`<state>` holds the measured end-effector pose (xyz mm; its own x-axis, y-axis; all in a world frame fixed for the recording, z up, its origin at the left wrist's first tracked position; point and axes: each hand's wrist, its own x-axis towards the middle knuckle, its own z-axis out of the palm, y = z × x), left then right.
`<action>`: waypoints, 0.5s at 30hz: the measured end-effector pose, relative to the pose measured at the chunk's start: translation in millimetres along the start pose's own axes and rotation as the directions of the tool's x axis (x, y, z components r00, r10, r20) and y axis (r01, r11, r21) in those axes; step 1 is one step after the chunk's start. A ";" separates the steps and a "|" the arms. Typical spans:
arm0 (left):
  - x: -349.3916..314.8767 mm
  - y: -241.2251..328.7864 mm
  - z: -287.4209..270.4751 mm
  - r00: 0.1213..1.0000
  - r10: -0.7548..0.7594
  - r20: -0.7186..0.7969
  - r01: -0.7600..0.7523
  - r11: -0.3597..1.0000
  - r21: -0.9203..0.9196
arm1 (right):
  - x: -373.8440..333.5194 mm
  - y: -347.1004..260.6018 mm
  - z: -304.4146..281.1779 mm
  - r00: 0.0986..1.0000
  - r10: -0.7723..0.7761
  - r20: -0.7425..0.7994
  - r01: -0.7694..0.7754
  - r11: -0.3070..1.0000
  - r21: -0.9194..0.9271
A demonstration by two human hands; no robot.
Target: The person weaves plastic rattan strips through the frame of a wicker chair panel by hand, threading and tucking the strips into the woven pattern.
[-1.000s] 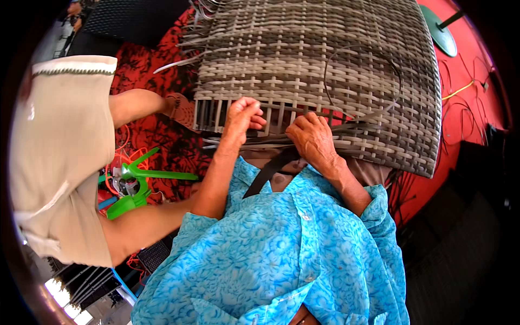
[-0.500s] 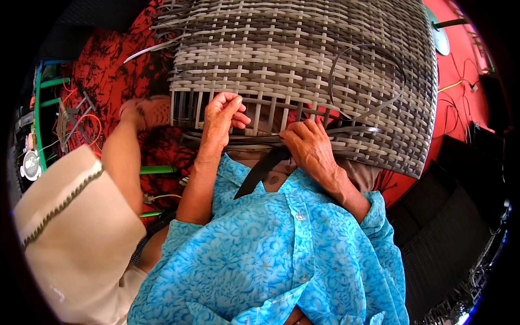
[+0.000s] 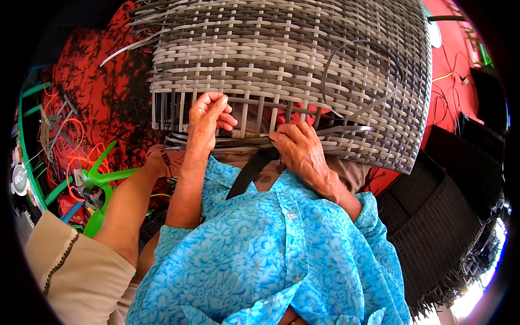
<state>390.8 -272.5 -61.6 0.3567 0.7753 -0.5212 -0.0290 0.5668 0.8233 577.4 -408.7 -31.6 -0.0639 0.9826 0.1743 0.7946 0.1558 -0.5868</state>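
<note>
A large grey-brown woven wicker panel lies across my lap, with bare upright strands along its near edge. My left hand is raised at that edge, thumb and index finger pressed together and the other fingers curled. A flat strip runs close by its fingertips; whether the pinch holds it is unclear. To the right, my right hand has its fingers bent down over the edge strands, closed on a flat strip; its fingertips are partly hidden. A long loose strip loops over the weave on the right.
Another person's leg and beige shorts are close on my left. Beyond it are a green plastic stand and orange cords. The red floor is littered with dark scraps. Black woven pieces stand at right.
The view has shifted slightly, moving the panel and hands leftward in the picture. The other person's leg and shorts have moved, revealing the green stand. My hands keep nearly the same pose.
</note>
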 end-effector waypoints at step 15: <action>-3.1 -1.5 -1.4 0.999 -0.035 -0.027 0.035 0.999 0.016 | 6.0 6.7 -5.4 1.000 -0.001 0.022 -0.002 0.991 0.133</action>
<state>388.4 -275.3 -61.6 0.3319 0.7624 -0.5556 -0.0015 0.5894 0.8079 585.6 -402.3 -30.2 -0.0778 0.9845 0.1570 0.7074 0.1654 -0.6871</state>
